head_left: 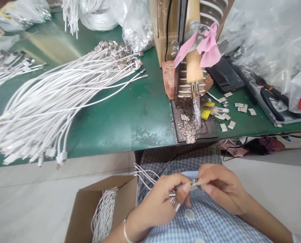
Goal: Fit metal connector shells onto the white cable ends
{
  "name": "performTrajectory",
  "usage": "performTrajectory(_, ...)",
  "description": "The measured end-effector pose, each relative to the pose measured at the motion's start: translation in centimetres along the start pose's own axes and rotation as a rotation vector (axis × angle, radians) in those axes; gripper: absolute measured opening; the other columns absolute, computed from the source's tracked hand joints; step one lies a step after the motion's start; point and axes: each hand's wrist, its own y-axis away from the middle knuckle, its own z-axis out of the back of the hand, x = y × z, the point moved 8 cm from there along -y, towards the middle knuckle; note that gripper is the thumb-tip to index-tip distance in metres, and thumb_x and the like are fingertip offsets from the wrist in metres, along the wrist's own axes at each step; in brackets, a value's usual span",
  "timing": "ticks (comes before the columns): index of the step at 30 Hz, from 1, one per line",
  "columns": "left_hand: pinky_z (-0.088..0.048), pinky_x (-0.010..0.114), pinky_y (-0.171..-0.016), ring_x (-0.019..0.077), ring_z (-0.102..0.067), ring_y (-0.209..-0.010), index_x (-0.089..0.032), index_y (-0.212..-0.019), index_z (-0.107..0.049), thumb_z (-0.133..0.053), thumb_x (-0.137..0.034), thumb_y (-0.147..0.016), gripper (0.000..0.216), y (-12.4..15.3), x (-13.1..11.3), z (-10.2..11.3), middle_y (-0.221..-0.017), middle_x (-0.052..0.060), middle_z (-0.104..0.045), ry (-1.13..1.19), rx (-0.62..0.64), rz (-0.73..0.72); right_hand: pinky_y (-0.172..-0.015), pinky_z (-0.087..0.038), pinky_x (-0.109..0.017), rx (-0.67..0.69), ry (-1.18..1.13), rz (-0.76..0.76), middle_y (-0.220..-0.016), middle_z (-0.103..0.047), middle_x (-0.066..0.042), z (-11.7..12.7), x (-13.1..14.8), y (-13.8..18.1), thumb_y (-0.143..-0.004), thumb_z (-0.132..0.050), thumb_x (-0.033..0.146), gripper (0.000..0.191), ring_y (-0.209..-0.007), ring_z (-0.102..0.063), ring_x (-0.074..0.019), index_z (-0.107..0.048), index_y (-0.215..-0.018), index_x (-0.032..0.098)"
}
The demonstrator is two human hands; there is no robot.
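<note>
My left hand is closed around a small bunch of white cables whose ends fan out to the left over my lap. Its fingertips pinch a metal connector end. My right hand meets it from the right, fingers pinched on the same small metal shell. Both hands sit low over my checked shirt, below the green table's front edge.
A big sheaf of white cables with metal plugs lies across the table's left. A wooden-handled soldering iron stands in a holder over a scorched plate, loose metal shells beside it. A cardboard box of cables sits at my left knee.
</note>
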Motion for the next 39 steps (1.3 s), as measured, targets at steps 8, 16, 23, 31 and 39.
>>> performTrajectory(8,-0.04,0.017,-0.051,0.0099,-0.058,-0.054,-0.013,-0.09,-0.063,-0.048,-0.021,-0.096,0.018,0.1,-0.5,0.3,-0.066,0.005,-0.069,0.025,-0.03,-0.067,-0.052,-0.041,-0.023,0.019,-0.109,-0.044,-0.073,-0.057,0.0,-0.4,0.0,-0.4,-0.095,-0.05,0.024,0.009,-0.059,-0.049,-0.0122,-0.059,-0.095,0.026)
performTrajectory(16,-0.04,0.017,-0.051,0.0101,-0.058,-0.054,-0.013,-0.087,-0.063,-0.043,-0.024,-0.098,0.025,0.2,-0.8,0.2,-0.066,0.006,-0.071,-0.011,-0.031,-0.042,-0.053,-0.043,-0.023,0.006,-0.118,-0.051,-0.073,-0.057,0.0,-0.2,0.1,-0.3,-0.095,-0.051,0.024,0.01,-0.061,-0.052,-0.013,-0.06,-0.093,0.025)
performTrajectory(23,-0.041,0.019,-0.051,0.0116,-0.061,-0.053,-0.015,-0.091,-0.056,-0.043,-0.032,-0.1,0.023,-0.1,-0.3,0.3,-0.063,0.005,-0.07,0.061,-0.049,0.032,-0.054,-0.044,-0.025,-0.021,-0.145,-0.068,-0.073,-0.058,0.0,-0.3,-0.4,-0.1,-0.096,-0.051,0.027,0.01,-0.061,-0.052,-0.0138,-0.061,-0.094,0.026)
performTrajectory(31,-0.044,0.018,-0.054,0.0106,-0.06,-0.053,-0.016,-0.088,-0.051,-0.043,-0.029,-0.1,0.019,-0.6,-0.8,0.8,-0.061,0.004,-0.068,0.052,-0.065,0.021,-0.057,-0.044,-0.024,-0.072,-0.198,-0.116,-0.075,-0.058,0.0,0.2,-1.1,0.1,-0.095,-0.054,0.027,0.007,-0.064,-0.051,-0.0132,-0.061,-0.095,0.027)
performTrajectory(39,-0.044,0.018,-0.053,0.0095,-0.058,-0.055,-0.017,-0.088,-0.052,-0.046,-0.02,-0.096,0.011,-0.8,-2.2,1.4,-0.064,0.002,-0.065,-0.047,-0.119,-0.081,-0.057,-0.051,-0.027,-0.145,-0.119,-0.041,-0.081,-0.064,-0.002,0.7,-0.3,-0.1,-0.095,-0.055,0.024,0.014,-0.068,-0.06,-0.0155,-0.061,-0.106,0.029)
